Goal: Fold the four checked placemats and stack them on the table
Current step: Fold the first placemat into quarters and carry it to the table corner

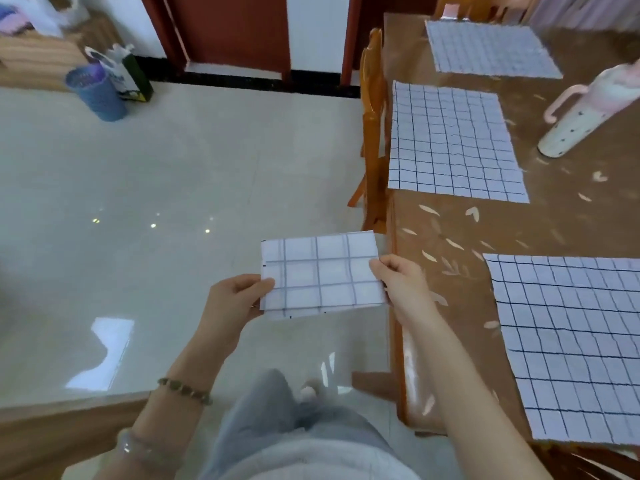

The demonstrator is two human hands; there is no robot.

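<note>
A glossy pale tiled floor [166, 174] fills the left side, and a brown table [450, 233] with a leaf-printed cover runs along the right. The left hand [232, 299] and the right hand [398, 282] hold a folded placemat [322, 275] between them in the air, over the floor and just short of the table's edge. Each hand pinches one short side, thumb on top. The cloth is blurred, so its layers cannot be counted. Right of the right hand, the near placemat [571, 341] lies flat on the table. Beyond that hand lie the middle placemat [450, 140] and the far placemat [488, 48], both unfolded. A pink-handled tumbler [581, 119] stands right of the middle one. A beaded bracelet [183, 389] circles the left wrist.
</note>
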